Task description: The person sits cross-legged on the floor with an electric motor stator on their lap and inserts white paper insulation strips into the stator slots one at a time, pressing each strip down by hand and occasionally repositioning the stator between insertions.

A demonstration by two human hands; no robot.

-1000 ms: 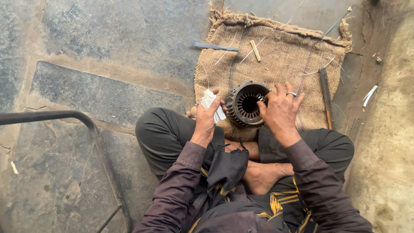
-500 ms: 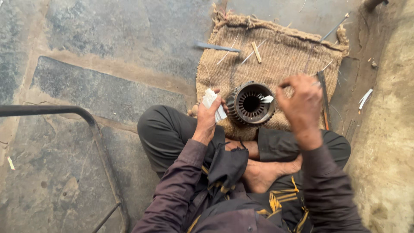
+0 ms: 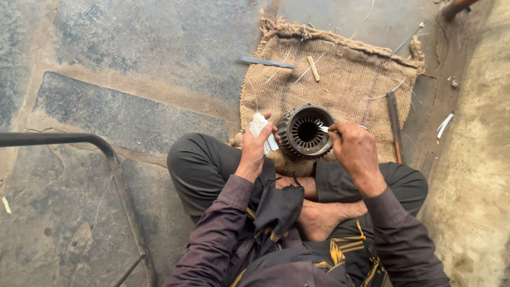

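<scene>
A round dark metal motor stator point(image 3: 306, 131) with slotted inner teeth rests on a burlap sack point(image 3: 345, 79) in front of my crossed legs. My left hand point(image 3: 255, 149) steadies its left rim and grips a bundle of white paper strips point(image 3: 264, 133). My right hand point(image 3: 355, 149) is at the right rim, pinching one white strip point(image 3: 323, 128) at the edge of the stator's bore.
On the sack lie a short wooden stick point(image 3: 313, 68) and thin slivers. A flat metal blade point(image 3: 265, 61) lies off its left edge, a long dark tool point(image 3: 394, 125) along its right. A bent metal pipe frame point(image 3: 111, 159) stands on the stone floor at left.
My right hand rose from the stator's rim, then came down holding a white strip and brought it to the bore. The left hand stayed put.
</scene>
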